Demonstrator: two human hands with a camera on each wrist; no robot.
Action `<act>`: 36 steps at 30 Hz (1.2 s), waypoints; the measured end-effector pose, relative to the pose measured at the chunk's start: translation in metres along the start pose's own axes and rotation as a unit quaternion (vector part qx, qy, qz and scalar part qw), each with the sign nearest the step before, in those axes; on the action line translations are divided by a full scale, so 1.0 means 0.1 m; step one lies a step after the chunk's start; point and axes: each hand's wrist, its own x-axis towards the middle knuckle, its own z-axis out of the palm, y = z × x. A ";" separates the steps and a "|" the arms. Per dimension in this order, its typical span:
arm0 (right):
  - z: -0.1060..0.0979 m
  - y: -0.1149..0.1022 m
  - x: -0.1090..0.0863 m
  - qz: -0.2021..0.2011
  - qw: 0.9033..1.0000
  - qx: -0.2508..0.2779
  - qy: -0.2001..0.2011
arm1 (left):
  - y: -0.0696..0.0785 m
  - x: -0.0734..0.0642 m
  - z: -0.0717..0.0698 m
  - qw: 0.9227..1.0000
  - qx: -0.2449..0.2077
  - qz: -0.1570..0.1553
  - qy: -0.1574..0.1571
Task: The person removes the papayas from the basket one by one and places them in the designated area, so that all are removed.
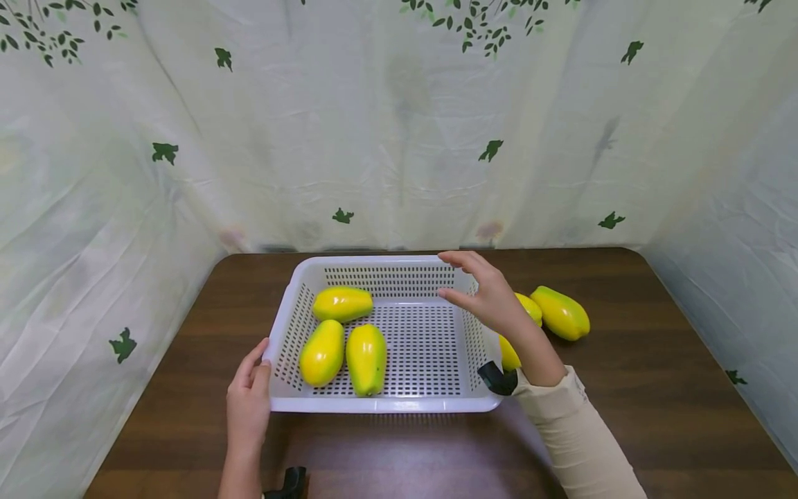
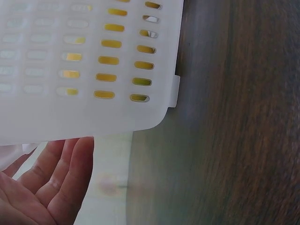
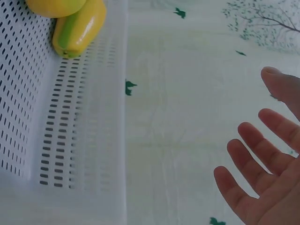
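Observation:
A white perforated plastic basket (image 1: 430, 404) sits at the middle of the brown table. Inside its left half are three glossy yellow papayas with green tinges: one papaya (image 1: 342, 304) at the back and two more towards the front. My left hand (image 1: 248, 398) holds the basket's left rim; in the left wrist view the fingers (image 2: 70, 173) curl up behind that rim. Over the basket's right side, my right hand (image 1: 480, 291) hovers with fingers spread and nothing in them. The right wrist view shows this hand (image 3: 267, 168) apart from the basket's rim (image 3: 123, 140).
On the table (image 1: 648, 388), right of the basket, lies a papaya (image 1: 561, 313), with two others partly hidden by my right arm. A pale curtain (image 1: 399, 138) with leaf prints hangs behind the table and along both sides.

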 end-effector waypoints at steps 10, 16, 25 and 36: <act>0.28 0.03 0.19 -0.003 0.998 0.018 -0.066 | 0.15 -0.07 0.00 1.000 -0.005 -0.004 0.004; 0.47 0.05 0.30 0.003 0.992 0.048 -0.115 | -0.33 0.13 0.08 1.000 0.013 0.004 0.023; 0.74 0.06 0.39 0.017 0.978 0.059 -0.200 | -0.43 0.18 0.11 0.999 0.015 0.007 0.036; 0.96 0.13 0.41 0.074 0.945 0.055 -0.315 | -0.44 0.18 0.11 0.999 0.019 0.010 0.038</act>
